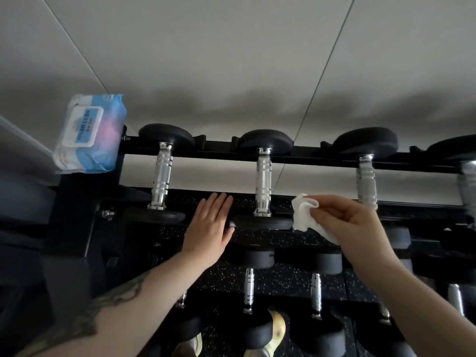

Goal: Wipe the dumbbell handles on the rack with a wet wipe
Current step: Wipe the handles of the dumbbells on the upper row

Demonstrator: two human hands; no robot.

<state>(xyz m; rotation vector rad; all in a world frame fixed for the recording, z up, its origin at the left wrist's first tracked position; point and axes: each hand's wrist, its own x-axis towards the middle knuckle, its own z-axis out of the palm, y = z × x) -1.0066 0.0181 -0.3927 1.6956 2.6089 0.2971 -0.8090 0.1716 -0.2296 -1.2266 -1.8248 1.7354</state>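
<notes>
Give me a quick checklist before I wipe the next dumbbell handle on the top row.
1. Wipe in hand: ok, the right hand pinches the white wipe.
2. Wipe on a handle: not ok, it hangs beside the middle handle, not touching.
3. Dumbbell steadied: ok, the left hand rests flat against its near head.
4. Handle reachable: ok, nothing covers it.
5. Wipe wet enough: cannot tell.
6. Spare wipes nearby: ok, the wipe pack sits on the rack's left end.

Wipe pack point(88, 134): on rack point(69, 207) corner, 10 o'clock.
Top row: three dumbbells, 11 to 2 o'clock.
Left hand point(210, 225): left of middle dumbbell point(264, 176).
Wet wipe point(305, 212): right of it.
</notes>
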